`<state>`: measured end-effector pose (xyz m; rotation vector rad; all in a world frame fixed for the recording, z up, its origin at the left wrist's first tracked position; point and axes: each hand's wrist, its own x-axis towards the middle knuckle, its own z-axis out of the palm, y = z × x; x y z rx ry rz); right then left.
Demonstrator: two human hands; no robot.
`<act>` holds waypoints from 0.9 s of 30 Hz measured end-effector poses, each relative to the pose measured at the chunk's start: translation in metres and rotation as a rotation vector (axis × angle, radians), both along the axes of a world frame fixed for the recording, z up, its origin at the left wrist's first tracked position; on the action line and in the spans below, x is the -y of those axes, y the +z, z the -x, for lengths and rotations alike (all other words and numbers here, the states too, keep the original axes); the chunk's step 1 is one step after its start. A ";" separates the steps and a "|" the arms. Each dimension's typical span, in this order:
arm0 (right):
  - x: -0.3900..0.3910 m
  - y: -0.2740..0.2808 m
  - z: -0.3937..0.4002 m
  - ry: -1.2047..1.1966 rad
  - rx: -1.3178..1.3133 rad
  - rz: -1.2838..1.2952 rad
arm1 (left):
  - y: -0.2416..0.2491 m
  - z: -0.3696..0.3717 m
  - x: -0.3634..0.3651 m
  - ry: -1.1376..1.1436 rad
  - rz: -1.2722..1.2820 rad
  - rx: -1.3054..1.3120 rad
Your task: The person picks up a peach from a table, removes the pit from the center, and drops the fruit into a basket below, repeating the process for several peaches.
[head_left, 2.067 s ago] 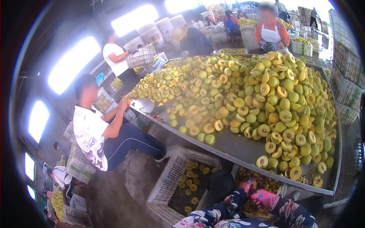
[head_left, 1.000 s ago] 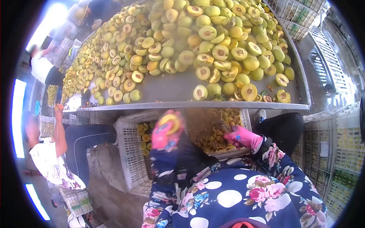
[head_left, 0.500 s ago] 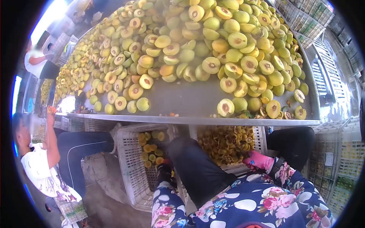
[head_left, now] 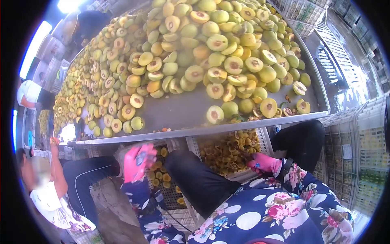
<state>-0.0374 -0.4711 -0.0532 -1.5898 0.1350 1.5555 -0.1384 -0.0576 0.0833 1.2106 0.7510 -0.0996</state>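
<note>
My left hand [head_left: 138,162], in a pink glove, is raised above the near left crate, below the table edge. It is smeared by motion, so its fingers and anything in them do not show clearly. My right hand [head_left: 265,164], also in a pink glove, hangs low at the near right corner of the other crate. Its fingers are curled together, and what they hold, if anything, cannot be made out. Yellow-green fruit halves [head_left: 165,177] lie in the left crate. The right crate [head_left: 263,140] holds brownish-yellow fruit scraps [head_left: 227,152].
A metal table [head_left: 170,112] with a raised rim carries a large heap of halved stone fruit [head_left: 195,53]. My dark-trousered knee [head_left: 191,171] stands between the two crates. At the left sits another person [head_left: 46,195]. Stacked crates [head_left: 345,150] stand at the right.
My left hand has come up from the left crate and moved left into plain view. The right hand stays by the scrap crate. The whole view has tilted and shifted.
</note>
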 end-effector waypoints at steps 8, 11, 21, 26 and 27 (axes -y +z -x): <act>0.016 0.024 0.001 -0.055 0.069 -0.179 | -0.046 -0.165 0.133 -0.838 -1.090 0.204; 0.022 0.055 -0.002 -0.124 0.111 -0.313 | -0.054 -0.177 0.140 -0.924 -0.985 0.121; -0.022 0.125 -0.032 -0.454 0.500 -0.634 | -0.026 -0.100 0.204 -0.198 0.187 0.425; -0.033 0.113 -0.031 -0.447 0.776 -0.625 | -0.029 -0.080 0.243 -0.149 -0.138 0.580; -0.034 0.110 -0.030 -0.444 0.841 -0.603 | -0.037 -0.083 0.243 -0.264 -0.496 0.607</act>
